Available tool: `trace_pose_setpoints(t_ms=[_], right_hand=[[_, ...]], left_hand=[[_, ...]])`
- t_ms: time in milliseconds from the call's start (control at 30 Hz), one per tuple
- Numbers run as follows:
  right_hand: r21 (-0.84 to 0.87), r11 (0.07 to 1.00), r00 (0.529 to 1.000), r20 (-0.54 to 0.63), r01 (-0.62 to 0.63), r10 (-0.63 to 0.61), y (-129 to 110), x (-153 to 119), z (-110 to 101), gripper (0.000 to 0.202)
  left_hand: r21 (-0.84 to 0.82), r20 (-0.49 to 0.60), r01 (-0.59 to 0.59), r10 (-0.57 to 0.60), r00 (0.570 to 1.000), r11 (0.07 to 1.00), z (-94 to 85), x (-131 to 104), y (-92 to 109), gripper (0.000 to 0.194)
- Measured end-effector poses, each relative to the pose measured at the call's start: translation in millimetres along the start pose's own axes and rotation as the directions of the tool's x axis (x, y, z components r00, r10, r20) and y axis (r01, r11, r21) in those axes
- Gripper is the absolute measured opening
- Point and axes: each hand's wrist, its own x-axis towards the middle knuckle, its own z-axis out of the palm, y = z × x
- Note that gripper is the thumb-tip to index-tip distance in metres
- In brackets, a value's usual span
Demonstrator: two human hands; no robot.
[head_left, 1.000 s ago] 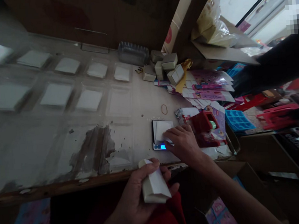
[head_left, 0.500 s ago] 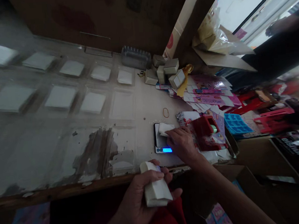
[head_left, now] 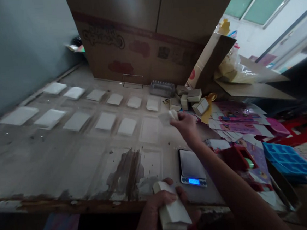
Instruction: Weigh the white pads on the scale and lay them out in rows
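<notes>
My left hand [head_left: 168,202] is wrapped round a thick stack of cream-white paper cards [head_left: 174,216] at the table's front edge. Farther out, my right hand [head_left: 187,124] pinches a thin stack of white paper cards [head_left: 171,115] above the table, slightly blurred. Below my right forearm lies a small digital scale [head_left: 192,165], its display lit blue and its plate bare. To the left, two rows of white paper stacks [head_left: 104,121] sit in shallow clear plastic trays. One clear tray [head_left: 149,129] nearest the scale holds no visible stack.
Several wrapped card blocks [head_left: 194,95] lie at the back right beside a clear plastic box [head_left: 162,88]. Pink printed cartons [head_left: 236,117], a red tape dispenser [head_left: 239,158] and a blue moulded tray [head_left: 290,159] crowd the right. A large cardboard box [head_left: 142,41] stands behind.
My right hand has lifted the thin paper stack off the scale and carried it away toward the back. My left hand keeps its thick stack. The view has shifted upward and left.
</notes>
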Motion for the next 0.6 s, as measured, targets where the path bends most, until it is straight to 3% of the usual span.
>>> trace_pose_setpoints(t_ms=[67, 167, 300, 433, 533, 600], right_hand=[[-0.108, 0.983, 0.989, 0.022, 0.146, -0.144, -18, 15, 24, 0.016], [-0.179, 0.918, 0.932, 0.153, 0.354, -0.329, -34, 12, 50, 0.017], [-0.158, 0.902, 0.897, 0.268, 0.402, -0.353, -35, -12, 52, 0.017], [-0.013, 0.949, 0.923, 0.234, 0.316, -0.305, -35, -43, 10, 0.035], [0.211, 0.962, 0.962, 0.174, 0.171, -0.209, -42, -75, -40, 0.025], [0.317, 0.947, 0.951, 0.277, 0.048, -0.141, -48, -102, -73, 0.023]], left_hand=[[-0.007, -0.026, -0.025, 0.025, 0.999, 1.0, 2.4, 0, 12, 0.043], [-0.048, -0.036, -0.093, 0.091, 0.995, 0.995, 4.8, -3, 27, 0.041], [-0.078, 0.006, -0.193, 0.194, 0.981, 0.978, 4.7, -8, 38, 0.033], [-0.073, 0.033, -0.237, 0.24, 0.97, 0.969, 3.8, -5, 39, 0.023], [-0.044, -0.01, -0.213, 0.213, 0.977, 0.976, 4.4, -3, 31, 0.024], [-0.017, -0.046, -0.174, 0.173, 0.984, 0.985, 4.7, -3, 21, 0.029]])
